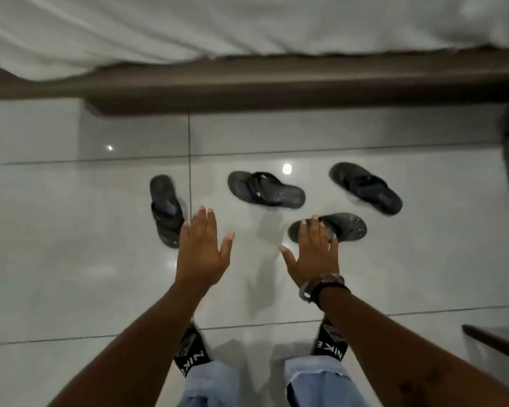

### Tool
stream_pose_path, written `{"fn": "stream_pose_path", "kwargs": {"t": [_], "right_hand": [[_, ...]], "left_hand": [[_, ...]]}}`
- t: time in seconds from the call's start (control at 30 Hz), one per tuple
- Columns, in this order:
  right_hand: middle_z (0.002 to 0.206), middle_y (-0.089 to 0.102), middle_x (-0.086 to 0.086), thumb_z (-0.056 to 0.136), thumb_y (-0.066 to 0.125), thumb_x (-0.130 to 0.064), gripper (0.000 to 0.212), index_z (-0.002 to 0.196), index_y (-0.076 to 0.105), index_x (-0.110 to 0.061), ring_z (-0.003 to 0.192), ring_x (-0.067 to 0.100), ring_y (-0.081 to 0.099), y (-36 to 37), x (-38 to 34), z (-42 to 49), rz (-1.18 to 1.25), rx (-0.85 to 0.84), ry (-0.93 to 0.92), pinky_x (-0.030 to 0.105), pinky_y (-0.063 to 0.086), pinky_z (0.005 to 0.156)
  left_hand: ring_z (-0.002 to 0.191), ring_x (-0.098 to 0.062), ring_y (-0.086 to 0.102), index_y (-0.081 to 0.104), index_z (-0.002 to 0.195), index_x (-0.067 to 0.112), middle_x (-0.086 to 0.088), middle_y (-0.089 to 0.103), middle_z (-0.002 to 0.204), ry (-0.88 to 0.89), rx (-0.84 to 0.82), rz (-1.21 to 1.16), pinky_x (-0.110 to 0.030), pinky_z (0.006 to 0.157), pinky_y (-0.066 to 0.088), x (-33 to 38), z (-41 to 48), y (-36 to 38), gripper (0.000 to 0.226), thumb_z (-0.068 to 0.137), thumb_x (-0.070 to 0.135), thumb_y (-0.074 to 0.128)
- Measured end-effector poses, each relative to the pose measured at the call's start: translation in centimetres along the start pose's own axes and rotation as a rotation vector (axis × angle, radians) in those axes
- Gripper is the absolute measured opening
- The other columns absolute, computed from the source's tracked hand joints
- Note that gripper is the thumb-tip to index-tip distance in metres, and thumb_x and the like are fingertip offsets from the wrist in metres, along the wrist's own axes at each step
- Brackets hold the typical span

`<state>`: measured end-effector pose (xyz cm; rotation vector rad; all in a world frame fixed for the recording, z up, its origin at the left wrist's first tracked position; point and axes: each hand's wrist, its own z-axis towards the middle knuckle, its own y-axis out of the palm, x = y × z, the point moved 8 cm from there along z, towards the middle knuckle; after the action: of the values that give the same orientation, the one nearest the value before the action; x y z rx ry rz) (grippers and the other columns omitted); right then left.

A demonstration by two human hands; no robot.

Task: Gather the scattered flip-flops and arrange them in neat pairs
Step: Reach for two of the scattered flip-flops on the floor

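Observation:
Several black flip-flops lie scattered on the glossy white tile floor. One flip-flop (165,210) lies at the left, pointing away from me. A second flip-flop (266,190) lies slanted in the middle. A third flip-flop (365,188) lies at the far right. A fourth flip-flop (344,227) lies nearest me, partly hidden behind my right hand (312,254). My left hand (202,251) is stretched out flat beside the left flip-flop, fingers apart, holding nothing. My right hand is also spread flat and holds nothing; a watch and bracelets are on its wrist.
A bed with a white sheet (247,24) and a dark wooden frame (276,89) runs across the far side. A dark furniture edge (494,342) juts in at the lower right. My feet in black slides (331,345) stand on the tiles below.

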<state>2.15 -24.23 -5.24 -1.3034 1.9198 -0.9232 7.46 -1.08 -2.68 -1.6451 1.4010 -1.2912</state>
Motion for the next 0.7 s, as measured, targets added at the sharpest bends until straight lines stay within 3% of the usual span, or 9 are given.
{"fn": "stream_pose_path", "kwargs": {"t": [0.17,0.3,0.4,0.47,0.5,0.53,0.6,0.63,0.7], "right_hand": [[0.160,0.014,0.018,0.089,0.049,-0.017,0.067,0.150,0.022,-0.009,0.147,0.036,0.010,7.5,7.1,7.8,-0.232,-0.046,-0.081,0.055,0.006,0.118],[0.144,0.046,0.011,0.076,0.060,-0.025,0.062,0.137,0.048,-0.016,0.139,0.036,0.029,12.0,12.0,12.1,-0.689,-0.163,-0.128,0.054,0.019,0.113],[0.127,0.059,0.003,0.076,0.060,-0.026,0.052,0.128,0.058,-0.024,0.129,0.037,0.040,13.5,13.8,14.4,-0.849,-0.164,-0.178,0.055,0.024,0.108],[0.106,0.068,0.016,0.072,0.071,-0.011,0.033,0.104,0.073,-0.013,0.112,0.045,0.053,13.9,14.3,15.2,-0.842,-0.099,-0.235,0.064,0.033,0.100],[0.091,0.068,0.025,0.060,0.079,0.001,0.026,0.085,0.076,-0.003,0.096,0.049,0.059,13.7,14.3,15.5,-0.790,-0.011,-0.294,0.069,0.038,0.090],[0.081,0.066,0.030,0.049,0.081,0.010,0.025,0.072,0.075,0.003,0.084,0.051,0.061,13.6,14.2,15.6,-0.735,0.089,-0.352,0.070,0.042,0.082],[0.081,0.065,0.031,0.045,0.080,0.014,0.023,0.065,0.073,0.007,0.076,0.048,0.061,14.0,14.0,15.7,-0.735,0.127,-0.395,0.067,0.046,0.076],[0.085,0.065,0.029,0.048,0.079,0.012,0.020,0.066,0.074,0.004,0.078,0.047,0.061,14.0,13.7,15.7,-0.737,0.139,-0.410,0.064,0.047,0.076],[0.089,0.068,0.020,0.066,0.066,0.003,0.015,0.073,0.077,-0.004,0.083,0.041,0.064,13.9,12.1,14.8,-0.716,0.189,-0.465,0.056,0.048,0.079]], "left_hand": [[0.147,-0.030,0.017,0.018,0.153,0.003,-0.017,0.018,0.160,-0.019,-0.074,0.122,-0.046,0.121,0.014,-4.1,4.5,8.9,0.069,0.101,0.045,0.035],[0.146,-0.031,0.020,0.021,0.152,0.001,-0.017,0.022,0.158,-0.077,-0.069,0.267,-0.046,0.120,0.016,-8.8,8.0,13.1,0.064,0.102,0.038,0.037],[0.142,-0.035,0.025,0.028,0.148,-0.003,-0.022,0.028,0.154,-0.186,0.005,0.373,-0.049,0.118,0.020,-13.0,10.7,14.5,0.059,0.099,0.027,0.044],[0.141,-0.037,0.025,0.029,0.146,-0.005,-0.024,0.030,0.152,-0.249,-0.013,0.419,-0.052,0.117,0.018,-15.3,12.3,15.8,0.058,0.097,0.022,0.046],[0.140,-0.037,0.028,0.032,0.145,-0.005,-0.024,0.034,0.150,-0.273,-0.030,0.440,-0.052,0.117,0.016,-16.3,12.9,16.5,0.057,0.096,0.021,0.046],[0.135,-0.036,0.036,0.040,0.141,-0.004,-0.024,0.044,0.143,-0.310,-0.045,0.435,-0.052,0.117,0.016,-17.3,13.5,16.9,0.053,0.094,0.020,0.047],[0.110,-0.036,0.056,0.060,0.114,0.000,-0.020,0.066,0.109,-0.366,-0.040,0.363,-0.052,0.114,0.023,-18.9,14.3,16.9,0.029,0.092,0.014,0.049],[0.099,-0.036,0.058,0.063,0.100,0.001,-0.019,0.068,0.094,-0.377,-0.037,0.316,-0.051,0.111,0.026,-19.3,14.3,17.1,0.019,0.091,0.011,0.050],[0.092,-0.038,0.058,0.063,0.089,0.002,-0.019,0.067,0.084,-0.387,-0.005,0.255,-0.047,0.105,0.032,-19.6,13.8,17.3,0.012,0.089,0.009,0.053]]}}
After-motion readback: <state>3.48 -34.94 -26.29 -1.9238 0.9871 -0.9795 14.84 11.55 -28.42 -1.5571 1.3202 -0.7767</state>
